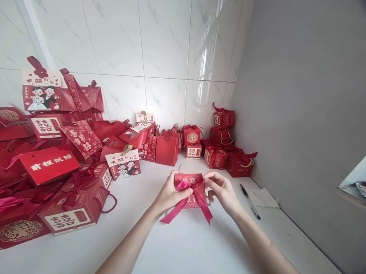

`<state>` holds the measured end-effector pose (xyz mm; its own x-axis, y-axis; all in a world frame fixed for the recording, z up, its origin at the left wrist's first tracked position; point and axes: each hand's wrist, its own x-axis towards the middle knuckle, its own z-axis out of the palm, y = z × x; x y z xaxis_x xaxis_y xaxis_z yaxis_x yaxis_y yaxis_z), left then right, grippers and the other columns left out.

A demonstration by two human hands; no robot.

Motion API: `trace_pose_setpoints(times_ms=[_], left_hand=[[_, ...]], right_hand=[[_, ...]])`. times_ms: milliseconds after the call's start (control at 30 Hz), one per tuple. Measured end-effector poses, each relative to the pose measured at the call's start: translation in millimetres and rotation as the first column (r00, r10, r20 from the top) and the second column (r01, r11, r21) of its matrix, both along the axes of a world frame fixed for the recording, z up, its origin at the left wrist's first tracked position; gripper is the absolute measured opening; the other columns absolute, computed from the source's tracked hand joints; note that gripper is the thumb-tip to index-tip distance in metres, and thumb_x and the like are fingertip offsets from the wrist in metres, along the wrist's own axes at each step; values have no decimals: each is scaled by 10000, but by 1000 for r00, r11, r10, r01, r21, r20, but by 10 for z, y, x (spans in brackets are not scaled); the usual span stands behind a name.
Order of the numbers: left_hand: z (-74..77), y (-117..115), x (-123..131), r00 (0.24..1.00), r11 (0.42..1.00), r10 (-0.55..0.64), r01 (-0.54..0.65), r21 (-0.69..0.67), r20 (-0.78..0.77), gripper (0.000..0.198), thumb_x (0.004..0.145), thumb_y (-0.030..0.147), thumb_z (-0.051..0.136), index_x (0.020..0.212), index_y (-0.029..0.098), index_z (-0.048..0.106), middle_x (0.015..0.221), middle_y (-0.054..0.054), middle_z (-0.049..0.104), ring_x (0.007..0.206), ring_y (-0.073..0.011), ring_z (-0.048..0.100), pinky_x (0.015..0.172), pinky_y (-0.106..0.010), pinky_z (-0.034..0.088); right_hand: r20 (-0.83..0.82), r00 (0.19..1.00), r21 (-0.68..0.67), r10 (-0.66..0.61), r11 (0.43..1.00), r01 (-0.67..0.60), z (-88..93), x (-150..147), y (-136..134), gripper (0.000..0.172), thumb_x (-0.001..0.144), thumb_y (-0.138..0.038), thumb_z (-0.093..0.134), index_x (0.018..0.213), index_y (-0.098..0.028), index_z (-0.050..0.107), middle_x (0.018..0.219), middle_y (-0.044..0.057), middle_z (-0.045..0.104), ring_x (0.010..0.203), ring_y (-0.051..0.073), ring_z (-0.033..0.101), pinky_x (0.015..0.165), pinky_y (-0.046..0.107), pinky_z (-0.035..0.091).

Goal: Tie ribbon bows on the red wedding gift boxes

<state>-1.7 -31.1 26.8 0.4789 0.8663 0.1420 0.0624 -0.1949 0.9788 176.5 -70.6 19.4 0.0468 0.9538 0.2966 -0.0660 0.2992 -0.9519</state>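
A small red gift box (pixel 194 198) with gold characters rests on the white counter (pixel 188 250) in front of me. A dark pink ribbon (pixel 201 205) is tied across it, its two tails hanging toward me. My left hand (pixel 170 192) pinches the left loop of the bow, fingers closed. My right hand (pixel 220 190) pinches the ribbon at the right side of the box, fingers curled.
A big heap of red gift boxes and bags (pixel 51 167) fills the left side. Several smaller red boxes (pixel 223 151) stand in the back corner. A black pen (pixel 250 200) and folded white paper (pixel 263 198) lie to the right by the grey wall.
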Motion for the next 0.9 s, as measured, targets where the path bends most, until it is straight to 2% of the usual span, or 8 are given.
trace_pose_setpoints(times_ms=[133,233,333,567,767,900], left_hand=[[-17,-3,6,1000,1000,8,-9,21,11,404,687,287,670,958,209,380,800,32,542,679,-112,538,649,-244,445],[-46,5,11,999,999,0,-1,42,35,395,699,296,661,971,207,387,824,20,563,708,-123,553,664,-249,448],[-78,20,12,999,998,-5,2,67,33,411,696,323,670,974,207,391,820,19,566,714,-129,557,671,-254,448],[-97,32,17,998,993,46,-42,112,-35,421,681,324,675,969,207,392,848,1,561,764,-161,566,701,-291,452],[-103,39,20,997,990,57,-51,134,-41,418,675,327,674,969,206,403,863,-5,562,797,-176,570,737,-310,444],[-111,42,15,999,990,47,-44,136,-24,421,667,323,677,971,201,412,839,3,564,770,-169,570,720,-302,445]], right_hand=[[53,998,-3,-41,999,41,14,-25,-24,349,719,-455,668,904,-191,533,714,-46,456,387,46,400,291,172,316],[157,986,-2,-59,998,60,-15,-54,-31,314,732,-451,654,802,-168,538,659,-47,431,383,58,419,298,181,324],[209,971,56,-119,992,110,-49,-71,-30,282,758,-426,623,729,-159,536,658,-27,467,388,64,432,320,197,360],[126,984,113,-125,987,111,-62,-82,-50,133,773,-313,560,785,-182,543,654,-44,467,376,62,431,328,192,365],[71,992,63,-103,993,99,-35,-103,-53,114,739,-288,543,733,-176,522,591,-60,468,332,41,372,300,166,288],[76,994,41,-74,997,71,-27,-103,-43,125,732,-295,543,742,-171,542,606,-57,453,343,43,381,304,172,286]])
